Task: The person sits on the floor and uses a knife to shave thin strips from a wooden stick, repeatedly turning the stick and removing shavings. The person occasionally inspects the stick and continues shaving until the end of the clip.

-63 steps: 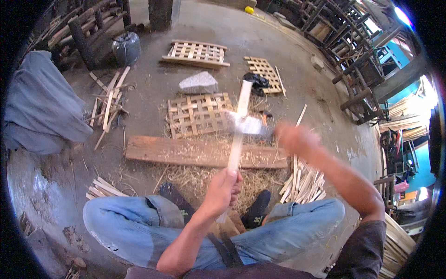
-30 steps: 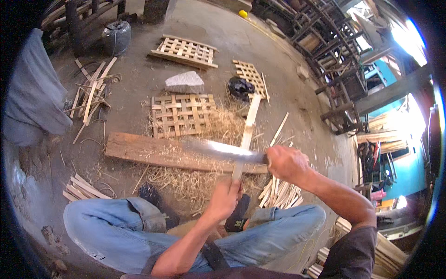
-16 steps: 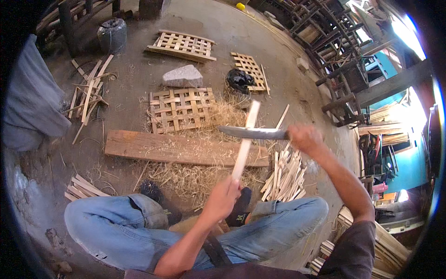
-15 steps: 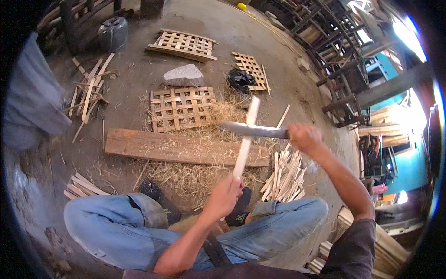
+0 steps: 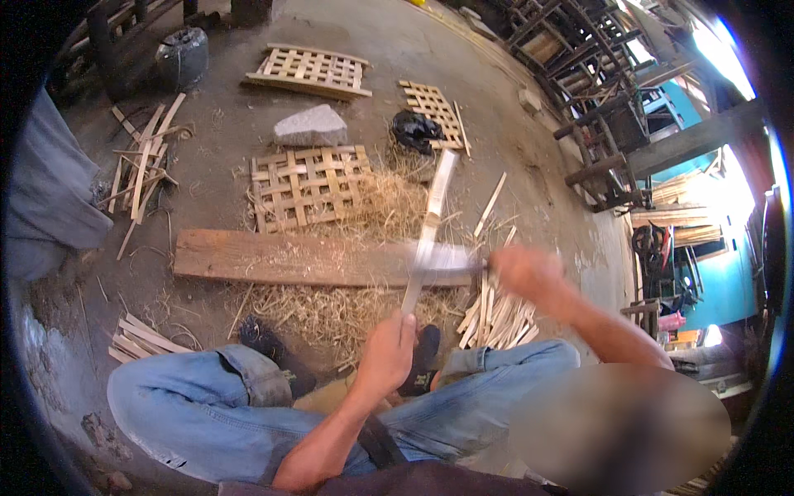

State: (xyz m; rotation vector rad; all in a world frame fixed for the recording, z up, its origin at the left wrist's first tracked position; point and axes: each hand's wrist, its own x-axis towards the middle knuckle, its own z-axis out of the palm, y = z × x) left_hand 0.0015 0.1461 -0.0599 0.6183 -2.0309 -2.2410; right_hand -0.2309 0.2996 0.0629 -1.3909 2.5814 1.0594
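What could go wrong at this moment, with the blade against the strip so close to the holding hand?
The blade crosses the bamboo strip just above the left hand, so a slip could cut its fingers. The right hand is motion-blurred, suggesting a fast stroke that may be hard to stop. The knees lie below the cutting line.

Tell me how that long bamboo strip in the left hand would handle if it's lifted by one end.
The bamboo strip is long and thin, so it would probably flex and whip a little rather than stay rigid. It looks light for its length: the left hand holds it up by the bottom end alone. Being flat, it is unlikely to roll if dropped on the plank.
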